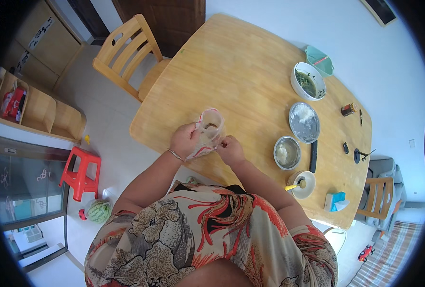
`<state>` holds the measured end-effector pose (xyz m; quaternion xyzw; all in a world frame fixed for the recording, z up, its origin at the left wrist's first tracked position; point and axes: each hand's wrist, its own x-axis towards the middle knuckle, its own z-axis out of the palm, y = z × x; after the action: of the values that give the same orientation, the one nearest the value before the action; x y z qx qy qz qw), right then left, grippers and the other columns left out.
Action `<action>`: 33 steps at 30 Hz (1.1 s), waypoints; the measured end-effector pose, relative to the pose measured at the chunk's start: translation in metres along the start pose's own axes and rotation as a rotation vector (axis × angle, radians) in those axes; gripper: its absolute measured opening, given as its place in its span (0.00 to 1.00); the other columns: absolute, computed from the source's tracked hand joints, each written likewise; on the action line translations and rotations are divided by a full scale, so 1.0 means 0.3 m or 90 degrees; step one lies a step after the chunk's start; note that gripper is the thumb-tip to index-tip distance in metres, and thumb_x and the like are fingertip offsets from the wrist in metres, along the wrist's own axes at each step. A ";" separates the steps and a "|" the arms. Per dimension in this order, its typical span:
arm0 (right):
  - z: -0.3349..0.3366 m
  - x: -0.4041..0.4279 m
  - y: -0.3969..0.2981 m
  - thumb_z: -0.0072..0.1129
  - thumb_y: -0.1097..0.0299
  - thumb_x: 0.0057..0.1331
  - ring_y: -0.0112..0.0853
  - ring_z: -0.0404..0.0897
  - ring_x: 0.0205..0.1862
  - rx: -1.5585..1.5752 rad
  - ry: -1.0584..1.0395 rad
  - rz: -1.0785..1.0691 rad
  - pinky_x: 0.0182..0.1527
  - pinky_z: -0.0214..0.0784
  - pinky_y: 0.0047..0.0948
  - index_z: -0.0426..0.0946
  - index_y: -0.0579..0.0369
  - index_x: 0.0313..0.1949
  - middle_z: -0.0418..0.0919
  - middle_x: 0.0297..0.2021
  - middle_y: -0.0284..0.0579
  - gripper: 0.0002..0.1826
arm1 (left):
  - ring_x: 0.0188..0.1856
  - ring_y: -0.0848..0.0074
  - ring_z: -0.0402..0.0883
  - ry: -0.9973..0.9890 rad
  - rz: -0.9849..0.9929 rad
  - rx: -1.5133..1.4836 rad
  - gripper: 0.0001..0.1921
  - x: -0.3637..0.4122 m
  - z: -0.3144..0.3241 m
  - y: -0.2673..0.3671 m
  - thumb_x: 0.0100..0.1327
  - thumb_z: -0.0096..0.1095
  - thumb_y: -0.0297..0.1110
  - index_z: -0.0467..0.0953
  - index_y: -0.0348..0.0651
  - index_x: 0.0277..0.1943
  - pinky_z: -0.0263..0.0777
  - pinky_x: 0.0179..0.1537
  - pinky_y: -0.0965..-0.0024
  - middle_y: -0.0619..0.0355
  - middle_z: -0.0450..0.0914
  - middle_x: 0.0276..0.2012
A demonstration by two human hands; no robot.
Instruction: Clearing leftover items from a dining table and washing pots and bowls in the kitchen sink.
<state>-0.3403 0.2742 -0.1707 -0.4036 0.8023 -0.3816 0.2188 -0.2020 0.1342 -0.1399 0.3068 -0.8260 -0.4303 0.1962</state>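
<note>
Over the near left part of the wooden table, my left hand grips the left side of a clear plastic bag with red print. Something brownish and round shows through the bag; what it is cannot be told. My right hand pinches the bag's lower right edge with curled fingers. To the right stand a metal bowl with a pale lump in it and a metal dish with white matter. Nearer is a cream bowl with a yellow-handled utensil.
Farther back are a white bowl of greens, a green plastic basket and a jar. A tissue pack lies at the right. A wooden chair adjoins the table's left side; a red stool and a watermelon are on the floor.
</note>
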 end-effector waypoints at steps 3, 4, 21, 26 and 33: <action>0.001 -0.006 -0.019 0.59 0.64 0.56 0.30 0.74 0.23 0.105 -0.099 0.140 0.30 0.68 0.27 0.77 0.60 0.32 0.77 0.23 0.41 0.11 | 0.36 0.59 0.78 0.049 0.082 -0.112 0.17 -0.004 0.024 0.018 0.56 0.60 0.38 0.74 0.37 0.46 0.72 0.39 0.65 0.47 0.78 0.34; 0.005 -0.010 -0.010 0.59 0.65 0.56 0.27 0.73 0.23 0.176 -0.095 0.179 0.29 0.68 0.26 0.77 0.61 0.31 0.76 0.23 0.39 0.10 | 0.36 0.59 0.78 0.046 0.082 -0.113 0.17 -0.001 0.013 0.037 0.56 0.60 0.38 0.74 0.37 0.46 0.72 0.39 0.65 0.47 0.78 0.34; -0.037 -0.062 -0.066 0.51 0.70 0.61 0.29 0.76 0.41 0.601 -0.354 0.332 0.41 0.70 0.29 0.76 0.60 0.43 0.78 0.38 0.41 0.13 | 0.43 0.56 0.77 -0.019 0.117 0.175 0.31 -0.075 -0.010 0.094 0.39 0.76 0.46 0.71 0.40 0.45 0.71 0.43 0.60 0.49 0.77 0.39; -0.033 -0.069 -0.052 0.53 0.67 0.59 0.26 0.72 0.42 0.533 -0.386 0.272 0.45 0.65 0.29 0.77 0.55 0.44 0.77 0.39 0.38 0.14 | 0.40 0.55 0.77 -0.007 0.199 0.184 0.25 -0.076 0.014 0.109 0.43 0.73 0.44 0.74 0.42 0.43 0.72 0.40 0.59 0.47 0.77 0.37; -0.074 -0.093 -0.105 0.54 0.69 0.56 0.22 0.69 0.35 0.612 -0.362 0.140 0.39 0.63 0.23 0.77 0.55 0.43 0.75 0.34 0.34 0.14 | 0.38 0.54 0.76 -0.060 0.199 0.182 0.24 -0.062 0.054 0.095 0.43 0.73 0.40 0.73 0.39 0.41 0.71 0.36 0.57 0.47 0.76 0.35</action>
<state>-0.3239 0.2945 -0.1310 -0.2600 0.4853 -0.5549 0.6237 -0.2075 0.1690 -0.1265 0.1790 -0.9244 -0.2870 0.1762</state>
